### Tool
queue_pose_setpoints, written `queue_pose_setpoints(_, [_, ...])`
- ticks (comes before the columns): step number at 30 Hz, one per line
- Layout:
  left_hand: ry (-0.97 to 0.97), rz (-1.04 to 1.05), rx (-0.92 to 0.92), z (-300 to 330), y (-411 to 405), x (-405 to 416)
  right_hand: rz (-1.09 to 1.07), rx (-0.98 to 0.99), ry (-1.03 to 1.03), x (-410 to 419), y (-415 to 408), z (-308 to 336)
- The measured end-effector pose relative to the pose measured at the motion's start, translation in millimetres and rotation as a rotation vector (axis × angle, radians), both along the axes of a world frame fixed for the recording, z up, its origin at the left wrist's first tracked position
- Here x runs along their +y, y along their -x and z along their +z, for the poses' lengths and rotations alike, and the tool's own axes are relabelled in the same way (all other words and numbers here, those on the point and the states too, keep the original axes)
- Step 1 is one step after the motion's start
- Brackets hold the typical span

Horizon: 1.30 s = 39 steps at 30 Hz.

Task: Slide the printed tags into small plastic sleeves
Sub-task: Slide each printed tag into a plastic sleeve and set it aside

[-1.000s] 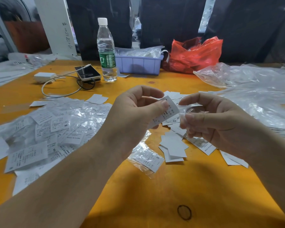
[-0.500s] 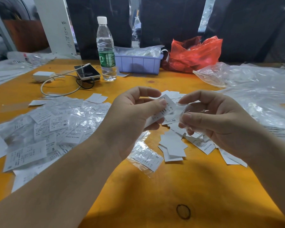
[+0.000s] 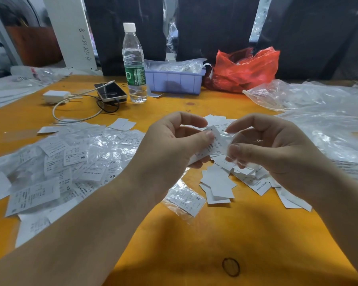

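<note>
Left hand [image 3: 174, 145] pinching a printed tag [image 3: 212, 146] between thumb and fingers, long axis slanting up and toward the right. Right hand [image 3: 277, 149] just beside it, fingers curled, pinching a clear plastic sleeve [image 3: 228, 139] whose mouth faces the tag's leading end; how far that mouth is parted, hard to tell through the glare. Tag and sleeve touching or nearly so, held above the worktop [image 3: 194, 234]. Loose tags [image 3: 217, 182] directly beneath, filled sleeves [image 3: 74, 162] heaped to the left. Open air between both hands, room enough to push the tag rightward along its own length.
</note>
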<state>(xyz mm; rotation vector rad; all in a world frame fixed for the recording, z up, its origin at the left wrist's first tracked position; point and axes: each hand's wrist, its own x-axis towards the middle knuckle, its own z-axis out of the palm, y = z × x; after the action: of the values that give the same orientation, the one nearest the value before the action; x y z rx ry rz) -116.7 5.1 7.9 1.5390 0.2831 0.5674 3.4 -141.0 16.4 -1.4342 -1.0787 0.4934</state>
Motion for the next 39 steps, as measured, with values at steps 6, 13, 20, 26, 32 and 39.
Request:
queue_pose_setpoints(6, [-0.096,0.015,-0.004,0.9,1.6,-1.7,-0.019,-0.018,-0.007,-0.1,-0.4,-0.9])
queue_pose_setpoints(13, [-0.194,0.053,-0.044,1.2,3.1,-5.0,-0.010,0.013,-0.026,-0.9,-2.3,-1.2])
queue_pose_setpoints(20, [-0.238,0.055,-0.035,0.0,2.8,-5.9,0.073,0.093,-0.001,-0.8,-7.1,-0.7])
queue_pose_setpoints(26, [-0.354,0.086,-0.067,-0.9,4.0,-8.1,0.032,0.092,0.029,0.4,-8.4,-2.3])
queue_pose_setpoints(32, [-0.333,0.046,-0.054,-3.4,2.5,-8.3,-0.008,0.140,0.045,0.8,-8.2,-2.7])
queue_pose_setpoints(39, [-0.236,-0.020,-0.048,-3.0,1.9,-7.7,0.006,0.167,0.068,1.3,-6.3,-0.5])
